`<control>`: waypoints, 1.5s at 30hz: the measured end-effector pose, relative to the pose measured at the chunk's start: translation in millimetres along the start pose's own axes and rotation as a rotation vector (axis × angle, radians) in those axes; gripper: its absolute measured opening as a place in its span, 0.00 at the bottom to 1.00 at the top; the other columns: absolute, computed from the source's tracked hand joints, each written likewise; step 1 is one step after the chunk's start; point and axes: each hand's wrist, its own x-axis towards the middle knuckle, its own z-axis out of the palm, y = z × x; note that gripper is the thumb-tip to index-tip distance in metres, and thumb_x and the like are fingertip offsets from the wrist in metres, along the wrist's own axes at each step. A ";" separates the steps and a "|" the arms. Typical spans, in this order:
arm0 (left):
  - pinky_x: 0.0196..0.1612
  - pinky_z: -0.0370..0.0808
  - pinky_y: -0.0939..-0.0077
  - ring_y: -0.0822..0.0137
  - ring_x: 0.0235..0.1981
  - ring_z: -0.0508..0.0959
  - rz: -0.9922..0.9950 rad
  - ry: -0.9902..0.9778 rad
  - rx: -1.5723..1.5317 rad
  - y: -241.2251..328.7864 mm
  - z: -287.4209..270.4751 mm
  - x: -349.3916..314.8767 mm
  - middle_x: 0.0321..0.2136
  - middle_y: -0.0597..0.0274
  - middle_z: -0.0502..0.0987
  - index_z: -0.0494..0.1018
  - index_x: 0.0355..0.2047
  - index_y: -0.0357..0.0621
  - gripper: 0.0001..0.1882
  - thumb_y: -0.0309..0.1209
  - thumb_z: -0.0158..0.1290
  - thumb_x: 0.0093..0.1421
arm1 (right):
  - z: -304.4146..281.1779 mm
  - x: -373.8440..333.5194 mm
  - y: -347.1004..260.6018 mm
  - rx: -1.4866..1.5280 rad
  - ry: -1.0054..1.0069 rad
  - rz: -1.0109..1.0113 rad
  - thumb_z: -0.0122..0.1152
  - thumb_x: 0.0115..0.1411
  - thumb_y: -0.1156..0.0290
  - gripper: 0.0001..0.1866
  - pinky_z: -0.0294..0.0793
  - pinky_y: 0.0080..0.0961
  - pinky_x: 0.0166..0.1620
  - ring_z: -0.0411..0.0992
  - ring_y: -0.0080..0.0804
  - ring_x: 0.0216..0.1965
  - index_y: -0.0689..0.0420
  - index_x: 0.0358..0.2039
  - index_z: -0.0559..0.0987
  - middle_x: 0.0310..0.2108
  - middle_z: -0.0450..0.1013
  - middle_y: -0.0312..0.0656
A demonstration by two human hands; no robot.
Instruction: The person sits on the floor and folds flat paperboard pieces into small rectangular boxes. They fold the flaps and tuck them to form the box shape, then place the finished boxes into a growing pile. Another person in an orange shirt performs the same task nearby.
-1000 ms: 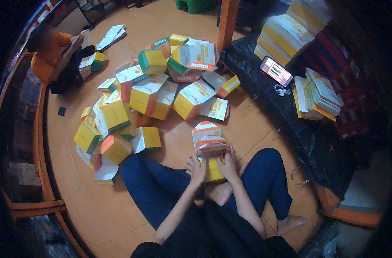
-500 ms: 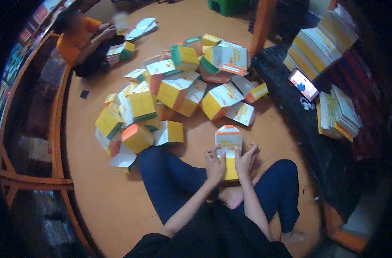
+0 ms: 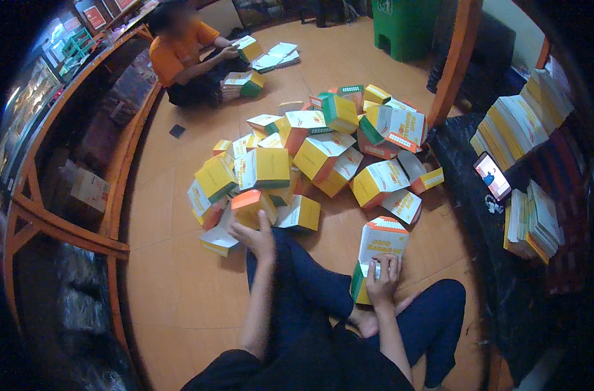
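A folding cardboard box (image 3: 383, 238), white with orange and green edges, stands partly folded between my knees with its lid flap raised. My right hand (image 3: 383, 280) grips its near side, fingers bent over the edge. Away to the left, my left hand (image 3: 254, 238) is raised with thumb and fingers apart. It is beside a yellow box with an orange end (image 3: 250, 203) at the near edge of a pile; whether it touches that box I cannot tell. The pile of yellow, white, green and orange boxes (image 3: 264, 168) spreads across the floor ahead of me.
Another person (image 3: 186, 58) in orange sits at the far left, holding a box. A phone (image 3: 492, 176) with a lit screen leans at the right near stacks of flat cartons (image 3: 513, 128). A wooden post (image 3: 454, 62) and a green bin (image 3: 401, 29) stand behind.
My left hand has let go of the box and moved left to the pile. My right hand stays on the box, which now shows its green side. The view has shifted.
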 end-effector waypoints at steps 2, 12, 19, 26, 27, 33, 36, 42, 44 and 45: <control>0.59 0.66 0.54 0.46 0.60 0.64 -0.217 -0.092 -0.154 -25.2 -1.8 41.0 0.58 0.40 0.61 0.55 0.62 0.30 0.43 0.41 0.66 0.56 | -6.1 3.7 1.0 -0.032 0.016 -0.017 0.59 0.57 0.76 0.05 0.68 0.45 0.49 0.70 0.49 0.41 0.59 0.35 0.75 0.35 0.69 0.48; 0.48 0.76 0.62 0.56 0.54 0.75 -0.756 -0.743 -0.634 -71.9 8.3 82.4 0.58 0.44 0.68 0.53 0.69 0.42 0.55 0.50 0.71 0.50 | -15.0 -19.7 -10.8 -0.002 -0.010 -0.035 0.60 0.53 0.80 0.06 0.69 0.43 0.46 0.70 0.47 0.38 0.59 0.33 0.76 0.33 0.69 0.45; 0.47 0.76 0.63 0.57 0.53 0.74 -0.849 -0.773 -0.670 -86.6 24.5 70.2 0.56 0.49 0.69 0.57 0.67 0.47 0.51 0.52 0.70 0.50 | -17.4 -12.5 -8.3 -0.038 0.022 -0.104 0.62 0.52 0.78 0.06 0.70 0.42 0.43 0.70 0.48 0.38 0.58 0.32 0.77 0.32 0.69 0.46; 0.45 0.76 0.64 0.58 0.51 0.75 -1.035 -0.909 -0.729 -108.1 20.6 78.3 0.55 0.52 0.71 0.60 0.65 0.51 0.47 0.53 0.69 0.51 | -16.6 -15.1 -3.7 -0.002 0.050 -0.061 0.61 0.51 0.79 0.06 0.71 0.40 0.41 0.70 0.46 0.36 0.58 0.31 0.78 0.31 0.69 0.45; 0.45 0.76 0.64 0.58 0.51 0.75 -1.056 -0.922 -0.723 -111.3 22.1 81.9 0.55 0.52 0.71 0.60 0.65 0.51 0.47 0.53 0.69 0.51 | -16.4 -15.1 -2.1 -0.003 0.052 -0.070 0.61 0.51 0.79 0.06 0.71 0.39 0.41 0.70 0.45 0.36 0.57 0.31 0.78 0.31 0.69 0.44; 0.44 0.76 0.64 0.58 0.47 0.76 -1.191 -1.166 -1.011 -134.1 43.1 112.0 0.50 0.54 0.75 0.65 0.61 0.51 0.39 0.51 0.67 0.54 | -12.5 -14.0 3.8 -0.022 0.085 -0.111 0.62 0.48 0.78 0.10 0.70 0.38 0.38 0.71 0.40 0.37 0.54 0.33 0.79 0.31 0.70 0.40; 0.46 0.76 0.61 0.57 0.48 0.77 -1.160 -0.924 -1.033 -134.2 33.7 99.9 0.48 0.55 0.77 0.68 0.57 0.47 0.31 0.45 0.64 0.57 | -12.8 -16.0 4.6 0.028 0.068 -0.077 0.61 0.49 0.81 0.08 0.71 0.40 0.41 0.71 0.44 0.36 0.57 0.31 0.78 0.30 0.70 0.43; 0.54 0.74 0.54 0.56 0.50 0.77 -1.434 -0.391 -1.277 -60.1 -37.0 31.5 0.49 0.55 0.78 0.71 0.52 0.40 0.21 0.38 0.59 0.63 | -14.4 -13.6 2.6 0.059 0.082 -0.049 0.61 0.50 0.81 0.07 0.72 0.39 0.41 0.71 0.45 0.36 0.58 0.31 0.78 0.30 0.70 0.43; 0.58 0.71 0.54 0.56 0.54 0.74 -1.206 -0.493 -1.257 -24.0 -68.4 2.7 0.54 0.54 0.74 0.69 0.56 0.40 0.22 0.36 0.56 0.65 | -15.6 -11.6 1.9 0.096 0.110 -0.019 0.61 0.52 0.80 0.05 0.72 0.38 0.41 0.72 0.44 0.36 0.59 0.31 0.77 0.30 0.70 0.44; 0.63 0.67 0.56 0.56 0.59 0.71 -1.129 -0.585 -1.347 -6.5 -83.8 -12.4 0.59 0.53 0.70 0.64 0.61 0.38 0.26 0.36 0.53 0.67 | -16.6 -11.0 2.1 0.129 0.123 -0.005 0.61 0.53 0.80 0.05 0.72 0.37 0.42 0.72 0.44 0.36 0.59 0.31 0.77 0.31 0.70 0.45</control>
